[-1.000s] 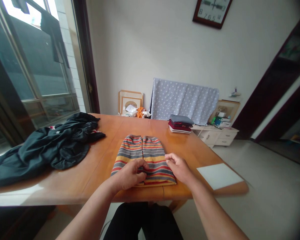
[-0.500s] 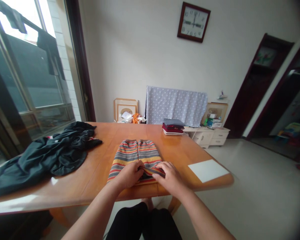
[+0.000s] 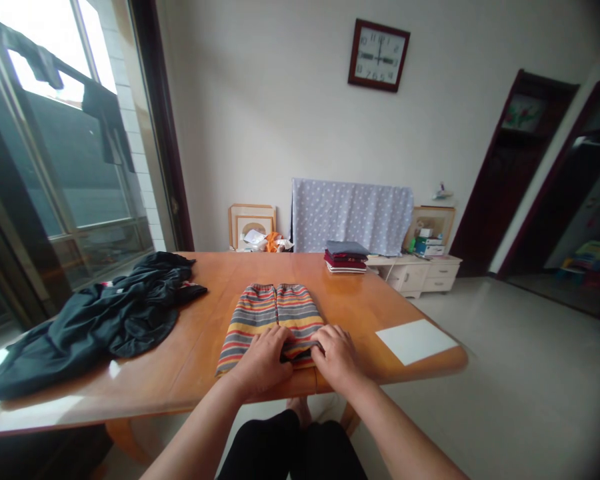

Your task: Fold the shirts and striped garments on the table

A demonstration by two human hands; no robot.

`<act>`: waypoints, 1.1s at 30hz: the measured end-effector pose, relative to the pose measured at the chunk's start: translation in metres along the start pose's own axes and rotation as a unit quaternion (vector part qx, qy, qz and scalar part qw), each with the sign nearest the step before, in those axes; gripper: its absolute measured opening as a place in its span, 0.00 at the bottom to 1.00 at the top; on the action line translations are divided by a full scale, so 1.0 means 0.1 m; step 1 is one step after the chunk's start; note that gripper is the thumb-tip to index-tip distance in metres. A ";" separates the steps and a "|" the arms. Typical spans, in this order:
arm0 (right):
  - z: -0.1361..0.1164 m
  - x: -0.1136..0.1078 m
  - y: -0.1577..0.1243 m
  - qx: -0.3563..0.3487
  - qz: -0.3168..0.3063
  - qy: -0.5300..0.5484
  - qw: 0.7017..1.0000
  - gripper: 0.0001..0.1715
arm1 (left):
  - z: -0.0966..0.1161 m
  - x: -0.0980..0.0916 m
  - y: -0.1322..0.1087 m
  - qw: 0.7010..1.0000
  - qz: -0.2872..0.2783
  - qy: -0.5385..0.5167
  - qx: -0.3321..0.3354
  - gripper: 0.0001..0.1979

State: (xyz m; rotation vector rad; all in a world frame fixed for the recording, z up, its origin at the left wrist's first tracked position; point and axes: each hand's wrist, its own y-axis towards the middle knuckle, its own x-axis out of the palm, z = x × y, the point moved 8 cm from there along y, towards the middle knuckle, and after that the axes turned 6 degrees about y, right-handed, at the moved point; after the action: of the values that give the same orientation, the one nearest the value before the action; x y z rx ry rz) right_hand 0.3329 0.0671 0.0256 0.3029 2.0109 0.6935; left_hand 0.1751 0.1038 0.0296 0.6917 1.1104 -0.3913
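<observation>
A striped garment (image 3: 273, 317) in orange, grey, yellow and red lies folded flat on the wooden table (image 3: 205, 347) in front of me. Its far edge is gathered in two parts, and a dark line runs down its middle. My left hand (image 3: 266, 360) is closed on the near edge, thumb and fingers around the cloth. At the near right corner, my right hand (image 3: 334, 350) pinches the same garment with bent fingers. A small dark gap in the fabric shows between the hands. The cloth under my palms is hidden.
Rumpled black clothing (image 3: 100, 320) covers the table's left side. A stack of folded clothes (image 3: 347, 257) sits at the far edge, and a white sheet (image 3: 416, 341) lies near the right corner. Behind stand a cloth-draped object (image 3: 350, 213) and a white cabinet (image 3: 423, 275).
My right hand's fingers have curled in around the garment's near right edge. My left hand has shifted slightly toward me and right. The view has tilted a little.
</observation>
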 end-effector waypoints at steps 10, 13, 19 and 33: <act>0.06 -0.02 -0.06 0.021 -0.006 -0.028 0.999 0.11 | 0.04 0.01 0.03 0.997 0.044 0.064 -0.010 0.10; 0.12 -0.06 -0.11 0.035 -0.007 -0.031 0.999 0.16 | 0.04 0.05 0.02 0.998 0.036 0.053 0.000 0.12; 0.25 -0.11 -0.18 0.048 -0.003 -0.036 0.998 0.13 | 0.05 0.08 -0.02 0.999 0.030 0.043 0.015 0.11; 0.23 -0.21 -0.30 0.039 -0.020 -0.030 0.999 0.11 | 0.12 -0.08 -0.08 0.999 -0.013 -0.038 0.030 0.06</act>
State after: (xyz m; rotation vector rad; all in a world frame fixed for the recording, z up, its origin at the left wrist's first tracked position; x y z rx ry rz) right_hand 0.3652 0.0408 0.0137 0.3256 1.9841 0.5764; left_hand 0.1751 0.0898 0.0378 0.7103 1.0401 -0.4699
